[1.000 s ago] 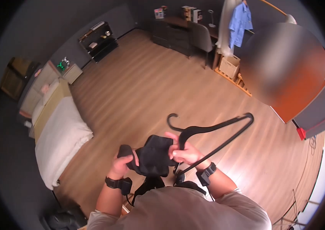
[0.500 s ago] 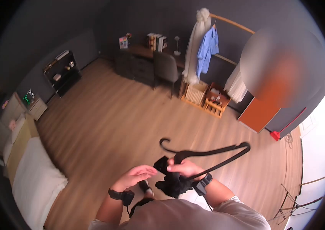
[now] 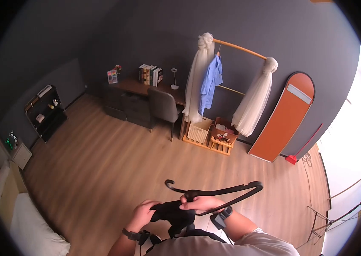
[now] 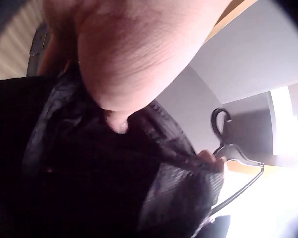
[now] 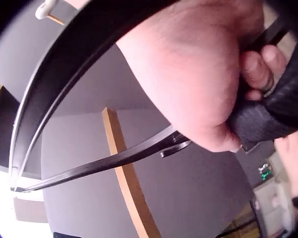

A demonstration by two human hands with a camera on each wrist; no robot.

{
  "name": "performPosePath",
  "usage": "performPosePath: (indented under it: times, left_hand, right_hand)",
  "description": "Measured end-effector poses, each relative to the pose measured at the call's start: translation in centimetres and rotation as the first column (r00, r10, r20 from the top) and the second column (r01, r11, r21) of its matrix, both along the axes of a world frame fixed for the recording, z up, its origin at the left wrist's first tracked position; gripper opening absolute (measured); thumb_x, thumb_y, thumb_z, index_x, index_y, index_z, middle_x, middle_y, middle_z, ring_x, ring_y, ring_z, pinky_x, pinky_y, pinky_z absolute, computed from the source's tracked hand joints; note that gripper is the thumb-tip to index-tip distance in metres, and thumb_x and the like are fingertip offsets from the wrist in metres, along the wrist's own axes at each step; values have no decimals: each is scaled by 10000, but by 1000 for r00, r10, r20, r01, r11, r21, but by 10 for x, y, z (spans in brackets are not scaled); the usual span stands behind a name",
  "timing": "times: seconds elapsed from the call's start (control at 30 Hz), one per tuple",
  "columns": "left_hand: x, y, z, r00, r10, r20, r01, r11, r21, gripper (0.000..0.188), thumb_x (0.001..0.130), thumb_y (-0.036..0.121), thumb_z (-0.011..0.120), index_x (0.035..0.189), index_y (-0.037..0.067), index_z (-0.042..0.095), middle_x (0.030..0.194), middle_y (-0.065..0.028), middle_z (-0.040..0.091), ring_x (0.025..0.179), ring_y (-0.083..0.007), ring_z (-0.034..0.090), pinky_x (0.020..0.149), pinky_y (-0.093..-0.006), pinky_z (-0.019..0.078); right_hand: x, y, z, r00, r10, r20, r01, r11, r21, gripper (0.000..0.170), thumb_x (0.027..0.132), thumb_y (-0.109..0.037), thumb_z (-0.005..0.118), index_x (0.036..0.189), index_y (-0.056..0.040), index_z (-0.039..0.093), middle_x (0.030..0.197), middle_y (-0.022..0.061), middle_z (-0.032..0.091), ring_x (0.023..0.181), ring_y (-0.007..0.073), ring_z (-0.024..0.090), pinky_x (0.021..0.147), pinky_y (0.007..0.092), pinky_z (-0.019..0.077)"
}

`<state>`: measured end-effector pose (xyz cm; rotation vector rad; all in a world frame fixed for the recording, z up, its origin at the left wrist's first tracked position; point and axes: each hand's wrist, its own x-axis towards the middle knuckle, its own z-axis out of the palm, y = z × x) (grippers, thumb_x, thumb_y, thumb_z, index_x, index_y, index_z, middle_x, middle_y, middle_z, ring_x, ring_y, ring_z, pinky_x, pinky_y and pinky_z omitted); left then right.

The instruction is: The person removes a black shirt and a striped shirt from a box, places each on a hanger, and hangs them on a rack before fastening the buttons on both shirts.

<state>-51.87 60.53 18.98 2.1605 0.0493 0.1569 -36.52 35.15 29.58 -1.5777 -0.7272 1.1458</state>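
Note:
A black garment (image 3: 175, 216) hangs bunched between the two hands in front of the body. My left hand (image 3: 142, 213) holds its left edge; in the left wrist view the thumb lies over the dark cloth (image 4: 84, 188). My right hand (image 3: 204, 202) grips the black clothes hanger (image 3: 227, 189) near its neck, together with the garment's other edge. The hanger's hook points left, and one of its arms stretches out to the right. In the right wrist view, the thumb presses on a fold of the cloth (image 5: 263, 121) and the hanger bar (image 5: 99, 164) runs past the hand.
Ahead stands a wooden clothes rack (image 3: 240, 48) with white drapes and a blue shirt (image 3: 210, 85); baskets (image 3: 199, 130) sit below. A desk (image 3: 131, 87) with a chair (image 3: 162, 104) is left of it, a leaning mirror (image 3: 280, 123) right. A bed (image 3: 31, 222) lies at left.
The head view has swung right, toward the rack and mirror. My left hand let go of the garment, opened, then took its edge again. The right hand kept hold of the hanger.

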Motion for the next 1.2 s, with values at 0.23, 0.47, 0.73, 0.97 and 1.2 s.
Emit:
performPosePath:
  times: [0.23,0.47,0.73,0.97,1.2]
  left_hand:
    - [76,14,58,935,351,-50,-318,893,319,468,907,-3,594,1352,121,668,1315,-291,618,1147,-465,630,993,-491,528]
    - [106,49,110,835,520,177,-527,668,526,394,778,-15,750,1163,73,762,1016,-219,667,963,-419,667,848,-461,550]
    - [112,56,141,805,578,135,-537,614,579,245,861,140,750,1080,29,762,963,-241,720,932,-434,690,824,-469,555]
    - [102,27,171,783,600,164,-567,578,587,229,915,184,691,1083,45,761,967,-226,732,922,-433,700,806,-481,565]
    - [83,-26,194,808,540,234,-589,755,290,327,893,92,653,1211,64,724,782,-190,718,618,-271,694,603,-370,529]
  right_hand:
    - [109,-62,-61,830,-339,442,382,924,-8,322,950,-296,791,1087,-10,733,835,4,674,777,106,577,721,324,513]
    - [136,-70,-57,923,-362,132,345,929,135,211,1026,-222,700,1066,-19,741,847,-56,667,827,69,585,770,299,514]
    - [111,-41,-15,823,-14,568,-62,992,114,348,1047,-375,639,1007,-40,723,759,172,680,706,347,660,701,419,535]
    - [98,-3,27,718,-89,690,-25,988,153,362,1040,-412,606,1026,-69,720,771,171,665,751,402,669,672,483,531]
    - [70,72,32,553,-320,769,-28,916,401,268,1003,-336,655,1041,-92,758,1340,131,626,870,385,705,784,487,582]
